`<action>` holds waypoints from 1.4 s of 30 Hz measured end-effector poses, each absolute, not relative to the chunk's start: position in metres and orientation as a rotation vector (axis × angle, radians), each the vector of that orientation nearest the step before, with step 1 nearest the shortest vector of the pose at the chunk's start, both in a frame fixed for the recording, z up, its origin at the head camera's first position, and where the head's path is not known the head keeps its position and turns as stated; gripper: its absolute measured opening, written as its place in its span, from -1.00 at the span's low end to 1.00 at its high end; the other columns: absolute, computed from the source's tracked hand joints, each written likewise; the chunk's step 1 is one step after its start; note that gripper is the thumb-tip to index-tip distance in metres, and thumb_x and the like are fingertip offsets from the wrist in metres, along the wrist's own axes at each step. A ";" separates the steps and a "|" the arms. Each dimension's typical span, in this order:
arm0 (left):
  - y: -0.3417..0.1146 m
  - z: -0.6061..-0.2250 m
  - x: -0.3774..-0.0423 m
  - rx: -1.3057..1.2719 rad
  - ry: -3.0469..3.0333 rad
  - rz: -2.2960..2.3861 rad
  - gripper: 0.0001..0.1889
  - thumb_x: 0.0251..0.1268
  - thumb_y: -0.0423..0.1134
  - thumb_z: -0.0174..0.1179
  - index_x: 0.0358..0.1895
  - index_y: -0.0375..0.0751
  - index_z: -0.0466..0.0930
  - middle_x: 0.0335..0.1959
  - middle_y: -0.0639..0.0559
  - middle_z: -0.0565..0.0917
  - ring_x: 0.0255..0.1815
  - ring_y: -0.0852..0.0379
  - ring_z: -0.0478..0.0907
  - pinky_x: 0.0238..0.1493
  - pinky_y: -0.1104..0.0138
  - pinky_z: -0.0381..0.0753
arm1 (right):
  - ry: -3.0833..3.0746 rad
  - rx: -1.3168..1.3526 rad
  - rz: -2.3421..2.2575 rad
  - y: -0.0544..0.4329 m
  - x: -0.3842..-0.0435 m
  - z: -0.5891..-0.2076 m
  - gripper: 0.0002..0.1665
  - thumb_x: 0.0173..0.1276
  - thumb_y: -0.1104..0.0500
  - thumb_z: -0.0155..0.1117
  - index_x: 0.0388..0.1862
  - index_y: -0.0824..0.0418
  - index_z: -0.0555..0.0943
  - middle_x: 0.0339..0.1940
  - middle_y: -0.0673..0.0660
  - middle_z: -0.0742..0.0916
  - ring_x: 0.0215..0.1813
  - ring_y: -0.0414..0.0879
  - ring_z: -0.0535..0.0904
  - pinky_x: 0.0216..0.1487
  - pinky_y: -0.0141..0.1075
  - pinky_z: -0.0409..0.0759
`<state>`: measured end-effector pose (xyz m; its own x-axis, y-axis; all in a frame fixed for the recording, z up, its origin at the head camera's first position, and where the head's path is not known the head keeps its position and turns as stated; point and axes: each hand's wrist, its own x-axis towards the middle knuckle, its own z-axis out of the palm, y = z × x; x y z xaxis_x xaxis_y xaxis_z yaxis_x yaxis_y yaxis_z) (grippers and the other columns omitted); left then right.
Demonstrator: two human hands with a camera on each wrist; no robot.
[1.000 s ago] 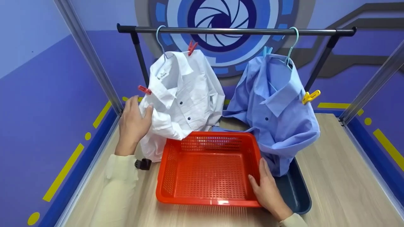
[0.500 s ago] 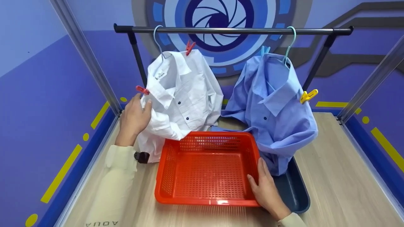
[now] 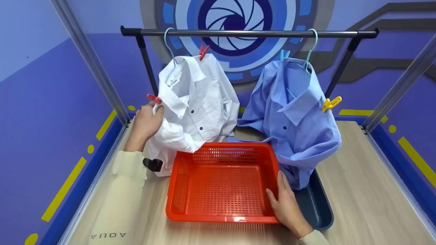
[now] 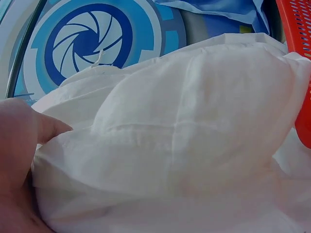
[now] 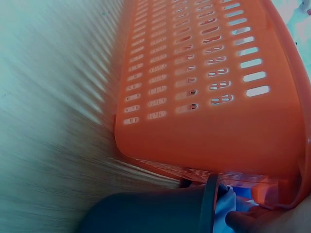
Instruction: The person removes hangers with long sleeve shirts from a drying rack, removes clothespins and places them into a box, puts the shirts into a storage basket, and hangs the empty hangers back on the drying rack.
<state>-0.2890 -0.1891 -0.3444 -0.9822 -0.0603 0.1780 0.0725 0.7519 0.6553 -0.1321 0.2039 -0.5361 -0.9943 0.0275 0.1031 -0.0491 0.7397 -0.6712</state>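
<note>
A white shirt (image 3: pixel 207 98) hangs from a light blue hanger (image 3: pixel 167 41) on the left of the rack. My left hand (image 3: pixel 146 124) pinches its shoulder cloth just below a red clothespin (image 3: pixel 154 98); the left wrist view shows white fabric (image 4: pixel 160 141) filling most of the frame. In the head view, my right hand (image 3: pixel 289 207) grips the right wall of a red perforated basket (image 3: pixel 223 218), thumb on the inner side. Its fingers are partly hidden behind the rim. One white sleeve droops over the basket's back left corner.
A blue shirt (image 3: pixel 299 119) with a yellow clothespin (image 3: pixel 331 103) and a light blue clothespin (image 3: pixel 284 55) hangs to the right. Above runs the black rack bar (image 3: pixel 238 33). A dark tub (image 3: pixel 320 207) stands behind the basket's right side, on the wooden table (image 3: pixel 368 190).
My left hand has moved up to the white shirt's shoulder, and its fingers have drawn together on the cloth. The right hand and the basket stay in place as the head view shifts slightly.
</note>
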 end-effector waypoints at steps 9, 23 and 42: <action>-0.187 -0.343 -0.289 -0.035 -2.781 -1.104 -0.48 0.48 -0.07 -0.23 0.39 -0.20 0.30 0.34 -0.31 0.42 0.33 -0.32 0.37 0.32 -0.14 0.31 | -2.843 -0.001 1.102 0.204 -0.132 -0.536 -0.10 0.42 0.18 0.17 0.53 0.42 -0.08 0.54 0.41 0.11 0.52 0.28 0.12 0.45 0.12 0.13; -0.183 -0.339 -0.290 -0.042 -2.816 -1.490 -0.42 0.56 -0.06 -0.31 0.55 -0.16 -0.05 0.56 -0.14 0.03 0.59 -0.12 -0.11 0.56 0.05 -0.12 | -2.848 -0.019 1.132 0.204 -0.132 -0.536 -0.09 0.41 0.17 0.17 0.54 0.40 -0.08 0.55 0.38 0.11 0.51 0.29 0.14 0.44 0.12 0.14; -0.173 -0.347 -0.289 -0.048 -2.672 -1.646 -0.61 0.55 -0.08 -0.22 -0.53 -0.14 0.24 -0.41 -0.04 0.29 -0.19 0.03 0.34 -0.11 0.30 0.27 | -2.792 0.035 1.097 0.204 -0.134 -0.538 -0.13 0.40 0.24 0.16 0.51 0.47 -0.04 0.52 0.43 0.15 0.50 0.30 0.14 0.44 0.14 0.17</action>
